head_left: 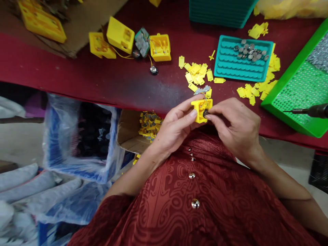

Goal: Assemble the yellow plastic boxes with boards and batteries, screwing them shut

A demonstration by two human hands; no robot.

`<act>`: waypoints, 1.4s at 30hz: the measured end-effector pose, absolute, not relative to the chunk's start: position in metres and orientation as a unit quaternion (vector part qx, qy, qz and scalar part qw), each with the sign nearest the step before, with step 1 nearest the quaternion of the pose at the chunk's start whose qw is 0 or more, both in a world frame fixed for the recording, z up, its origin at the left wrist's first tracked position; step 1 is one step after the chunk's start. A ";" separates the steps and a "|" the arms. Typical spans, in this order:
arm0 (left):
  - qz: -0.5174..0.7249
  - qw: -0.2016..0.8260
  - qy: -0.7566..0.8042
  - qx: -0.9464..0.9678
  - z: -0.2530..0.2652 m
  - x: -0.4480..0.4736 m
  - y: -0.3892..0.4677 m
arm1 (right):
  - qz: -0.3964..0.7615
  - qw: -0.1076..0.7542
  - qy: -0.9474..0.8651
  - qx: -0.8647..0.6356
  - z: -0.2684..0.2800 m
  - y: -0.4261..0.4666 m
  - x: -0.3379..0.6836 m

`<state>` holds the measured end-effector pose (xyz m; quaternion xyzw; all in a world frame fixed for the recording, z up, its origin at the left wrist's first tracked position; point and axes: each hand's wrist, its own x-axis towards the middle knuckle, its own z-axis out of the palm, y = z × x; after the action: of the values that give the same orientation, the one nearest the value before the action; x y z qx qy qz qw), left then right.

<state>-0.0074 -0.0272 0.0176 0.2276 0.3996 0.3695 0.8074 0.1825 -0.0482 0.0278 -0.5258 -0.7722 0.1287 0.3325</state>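
Holding one small yellow housing (200,119) at the near edge of the desk (112,80), open side facing up, left hand (176,123) fingers grasping the walls. Pinching one dark round part (205,112) right at the opening with the right hand (237,124) fingers; can't tell from here whether seated or not. Looks like a fitting job, so go gently: keep the left grip steady without squeezing the walls out of shape, ease the round part in flat rather than tipped, and keep the thin wires (207,99) clear of the rim to avoid pinching them. Watch the one grey piece (202,90) just past the housing too, apparently on those same wires, so no tugging. Now counting outward: one loose heap of flat yellow tags (196,71), maybe fifteen, too overlapped to be exact, plus one yellow cross-shaped bit (212,55). Next, one teal tray (222,70) with roughly twenty silver discs (252,53), and more tags around it, too piled up to count. Over on the left, three yellow housings (118,32) in a row, two round wired parts (153,70), one grey-green board (142,42). Off to the right, one green basket (294,124).
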 end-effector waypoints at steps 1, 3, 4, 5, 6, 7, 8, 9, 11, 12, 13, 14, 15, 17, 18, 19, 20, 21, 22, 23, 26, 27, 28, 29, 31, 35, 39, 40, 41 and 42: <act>0.362 0.811 0.400 0.226 0.019 -0.007 -0.026 | 0.121 0.335 -0.777 -0.520 0.028 -0.048 0.183; 0.349 0.816 0.404 0.223 0.023 -0.006 -0.025 | 0.102 0.335 -0.792 -0.501 0.027 -0.049 0.185; 0.349 0.815 0.406 0.221 0.025 -0.005 -0.024 | 0.094 0.334 -0.799 -0.492 0.027 -0.049 0.186; 0.353 0.813 0.408 0.217 0.027 -0.004 -0.024 | 0.089 0.332 -0.804 -0.485 0.027 -0.050 0.186; 0.359 0.809 0.412 0.215 0.029 -0.003 -0.024 | 0.086 0.332 -0.807 -0.481 0.027 -0.050 0.186; 0.364 0.805 0.416 0.215 0.030 -0.002 -0.023 | 0.086 0.331 -0.808 -0.480 0.028 -0.050 0.186; 0.366 0.801 0.422 0.217 0.030 -0.001 -0.022 | 0.092 0.332 -0.809 -0.477 0.029 -0.050 0.186; 0.362 0.797 0.429 0.221 0.030 0.000 -0.022 | 0.105 0.335 -0.808 -0.474 0.030 -0.050 0.186; 0.351 0.793 0.441 0.232 0.028 0.002 -0.019 | 0.157 0.354 -0.792 -0.473 0.035 -0.050 0.188; 0.347 0.791 0.445 0.237 0.028 0.002 -0.018 | 0.184 0.369 -0.775 -0.478 0.038 -0.050 0.190; 0.345 0.789 0.449 0.241 0.028 0.002 -0.016 | 0.204 0.385 -0.754 -0.491 0.040 -0.050 0.192; 0.345 0.786 0.452 0.242 0.028 0.001 -0.015 | 0.215 0.400 -0.730 -0.510 0.041 -0.050 0.193; 0.346 0.784 0.454 0.244 0.029 0.001 -0.014 | 0.217 0.414 -0.707 -0.530 0.042 -0.051 0.195; 0.348 0.780 0.458 0.248 0.030 0.001 -0.013 | 0.210 0.437 -0.675 -0.556 0.041 -0.053 0.198; 0.348 0.778 0.459 0.252 0.031 0.001 -0.013 | 0.209 0.446 -0.665 -0.561 0.039 -0.055 0.200; 0.348 0.774 0.460 0.260 0.030 0.001 -0.013 | 0.208 0.456 -0.658 -0.562 0.036 -0.056 0.201; 0.349 0.770 0.462 0.270 0.029 0.001 -0.013 | 0.208 0.464 -0.654 -0.560 0.034 -0.058 0.201; 0.350 0.763 0.464 0.282 0.027 0.001 -0.012 | 0.209 0.469 -0.651 -0.559 0.032 -0.059 0.202; 0.351 0.756 0.468 0.294 0.024 0.001 -0.012 | 0.209 0.473 -0.649 -0.558 0.030 -0.061 0.203; 0.352 0.748 0.472 0.307 0.021 0.001 -0.010 | 0.210 0.474 -0.647 -0.559 0.028 -0.062 0.203; 0.353 0.725 0.486 0.337 0.013 0.000 -0.006 | 0.200 0.469 -0.647 -0.567 0.028 -0.065 0.202; 0.352 0.722 0.485 0.345 0.012 0.000 -0.005 | 0.188 0.462 -0.655 -0.567 0.028 -0.065 0.201; 0.351 0.722 0.480 0.353 0.012 0.000 -0.004 | 0.173 0.455 -0.668 -0.563 0.029 -0.064 0.200; 0.348 0.726 0.472 0.359 0.013 0.000 -0.003 | 0.154 0.448 -0.683 -0.556 0.029 -0.063 0.198; 0.341 0.742 0.452 0.359 0.016 0.002 -0.003 | 0.114 0.433 -0.714 -0.538 0.028 -0.060 0.193; 0.337 0.779 0.430 0.308 0.024 0.006 -0.005 | 0.074 0.394 -0.755 -0.519 0.023 -0.052 0.185; 0.348 0.773 0.445 0.289 0.027 0.008 -0.009 | 0.061 0.338 -0.772 -0.535 0.014 -0.049 0.180; 0.348 0.767 0.450 0.295 0.026 0.009 -0.010 | 0.053 0.325 -0.775 -0.540 0.012 -0.048 0.179; 0.348 0.762 0.453 0.305 0.025 0.009 -0.012 | 0.044 0.314 -0.779 -0.541 0.011 -0.048 0.177; 0.347 0.754 0.457 0.321 0.024 0.009 -0.013 | 0.035 0.306 -0.782 -0.542 0.011 -0.048 0.176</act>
<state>0.0094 -0.0129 0.0244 0.3207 0.4567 0.3469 0.7538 0.1759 -0.0482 0.0107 -0.5422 -0.7818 0.0353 0.3059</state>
